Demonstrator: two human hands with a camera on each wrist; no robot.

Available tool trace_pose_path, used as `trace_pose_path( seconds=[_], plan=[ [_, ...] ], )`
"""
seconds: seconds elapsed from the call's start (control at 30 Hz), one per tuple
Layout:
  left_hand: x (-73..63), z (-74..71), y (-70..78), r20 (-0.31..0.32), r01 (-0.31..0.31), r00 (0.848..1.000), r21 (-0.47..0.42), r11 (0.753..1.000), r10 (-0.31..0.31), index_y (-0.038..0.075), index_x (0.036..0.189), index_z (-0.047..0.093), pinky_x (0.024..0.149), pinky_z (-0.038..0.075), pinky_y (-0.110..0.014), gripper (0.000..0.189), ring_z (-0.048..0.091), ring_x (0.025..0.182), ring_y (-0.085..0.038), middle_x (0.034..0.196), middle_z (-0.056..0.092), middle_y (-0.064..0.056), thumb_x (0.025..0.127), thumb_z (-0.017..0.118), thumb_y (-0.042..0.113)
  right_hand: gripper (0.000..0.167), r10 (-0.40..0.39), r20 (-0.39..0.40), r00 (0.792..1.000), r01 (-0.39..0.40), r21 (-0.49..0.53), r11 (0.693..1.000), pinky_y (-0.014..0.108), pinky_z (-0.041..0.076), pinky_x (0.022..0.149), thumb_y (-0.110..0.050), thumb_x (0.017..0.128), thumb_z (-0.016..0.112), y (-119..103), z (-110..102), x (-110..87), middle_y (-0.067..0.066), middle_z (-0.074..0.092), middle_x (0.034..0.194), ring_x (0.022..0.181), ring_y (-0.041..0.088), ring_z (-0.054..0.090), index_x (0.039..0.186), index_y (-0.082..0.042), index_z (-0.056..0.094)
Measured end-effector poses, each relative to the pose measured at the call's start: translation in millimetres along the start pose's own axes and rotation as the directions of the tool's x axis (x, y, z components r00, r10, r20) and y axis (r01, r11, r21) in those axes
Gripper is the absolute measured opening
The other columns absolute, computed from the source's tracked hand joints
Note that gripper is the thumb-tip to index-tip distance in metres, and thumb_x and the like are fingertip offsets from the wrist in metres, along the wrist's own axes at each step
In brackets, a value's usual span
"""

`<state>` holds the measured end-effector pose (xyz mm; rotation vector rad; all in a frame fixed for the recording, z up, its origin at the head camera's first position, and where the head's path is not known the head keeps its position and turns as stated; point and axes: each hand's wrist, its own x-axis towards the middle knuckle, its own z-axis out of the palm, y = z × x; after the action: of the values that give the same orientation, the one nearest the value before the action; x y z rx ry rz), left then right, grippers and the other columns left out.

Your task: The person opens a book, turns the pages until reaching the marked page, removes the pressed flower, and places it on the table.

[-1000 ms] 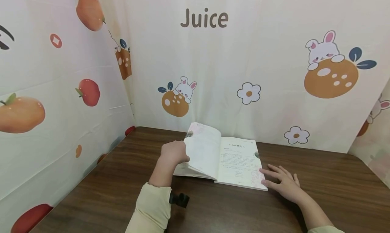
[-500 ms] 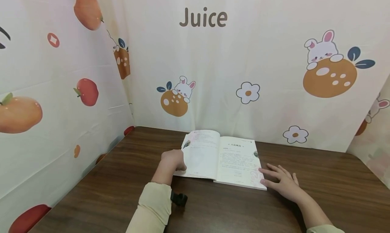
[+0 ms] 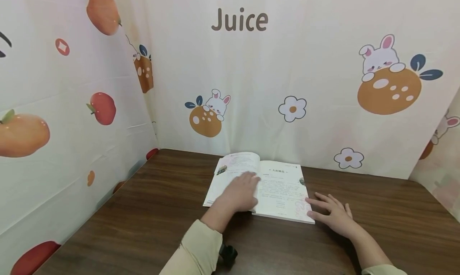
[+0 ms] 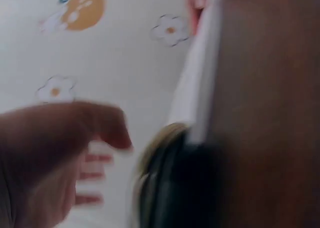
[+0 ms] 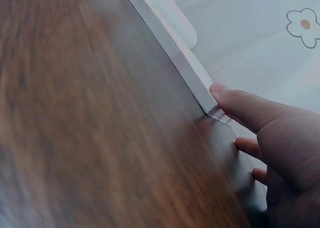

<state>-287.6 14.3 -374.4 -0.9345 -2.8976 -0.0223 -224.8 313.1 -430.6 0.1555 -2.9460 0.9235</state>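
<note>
An open book lies on the table near the back curtain, with printed text and pink corner patterns on its pages. Over the left page, close to the spine, is my left hand, fingers extended; whether it touches the paper I cannot tell. In the left wrist view the same hand is blurred, its thumb and fingers apart with nothing between them. My right hand has its fingers spread at the book's lower right edge. The right wrist view shows the thumb of that hand touching the book's corner.
The dark wooden table spreads around the book. A pale curtain with printed fruit, rabbits and flowers stands right behind it and along the left side. A black wrist mount sits at the left sleeve.
My left hand laid a lifted page down on the left side, let go of it and moved right toward the spine. My right hand stayed at the book's edge.
</note>
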Motion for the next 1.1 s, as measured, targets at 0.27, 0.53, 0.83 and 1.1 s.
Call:
trace_pose_path(
  seconds=[0.27, 0.53, 0.83, 1.1],
  plan=[
    [2.9, 13.2, 23.1, 0.087, -0.088, 0.992, -0.005, 0.996, 0.088, 0.013, 0.140, 0.041, 0.106, 0.023, -0.027, 0.047, 0.030, 0.134, -0.018, 0.144, 0.038, -0.005, 0.095, 0.040, 0.027, 0.055, -0.004, -0.002, 1.000, 0.004, 0.002, 1.000, 0.074, -0.007, 0.089, -0.049, 0.081, 0.063, 1.0, -0.7, 0.4, 0.023, 0.034, 0.141, 0.129, 0.053, 0.011, 0.125, -0.016, 0.060],
    [3.0, 23.3, 22.3, 0.115, 0.044, 0.993, -0.064, 0.997, -0.036, 0.014, 0.137, 0.045, 0.101, 0.034, -0.034, 0.046, 0.034, 0.132, -0.025, 0.142, 0.039, -0.013, 0.096, 0.040, 0.033, 0.055, -0.004, 0.000, 1.000, 0.004, 0.001, 1.000, 0.074, -0.008, 0.089, -0.049, 0.081, 0.063, 0.8, -0.9, 0.3, 0.023, 0.034, 0.141, 0.129, 0.053, 0.011, 0.125, -0.016, 0.060],
    [4.1, 24.3, 21.6, 0.134, 0.055, 0.990, -0.084, 0.995, -0.043, 0.021, 0.136, 0.046, 0.099, 0.036, -0.038, 0.047, 0.035, 0.131, -0.027, 0.141, 0.040, -0.014, 0.096, 0.039, 0.045, 0.054, -0.037, -0.005, 0.999, 0.037, 0.024, 0.999, 0.073, -0.010, 0.089, -0.047, 0.082, 0.064, 2.3, -1.6, -0.9, 0.023, 0.033, 0.142, 0.129, 0.054, 0.011, 0.126, -0.017, 0.059],
    [2.9, 26.4, 22.3, 0.164, 0.080, 0.985, -0.125, 0.989, -0.059, 0.030, 0.133, 0.050, 0.099, 0.035, -0.040, 0.059, 0.033, 0.131, -0.029, 0.143, 0.036, -0.014, 0.085, 0.045, 0.064, 0.056, -0.075, 0.001, 0.997, 0.075, 0.033, 0.997, 0.074, -0.009, 0.088, -0.043, 0.079, 0.068, 3.5, -2.3, -2.9, 0.023, 0.033, 0.142, 0.129, 0.055, 0.011, 0.127, -0.016, 0.058]
  ],
)
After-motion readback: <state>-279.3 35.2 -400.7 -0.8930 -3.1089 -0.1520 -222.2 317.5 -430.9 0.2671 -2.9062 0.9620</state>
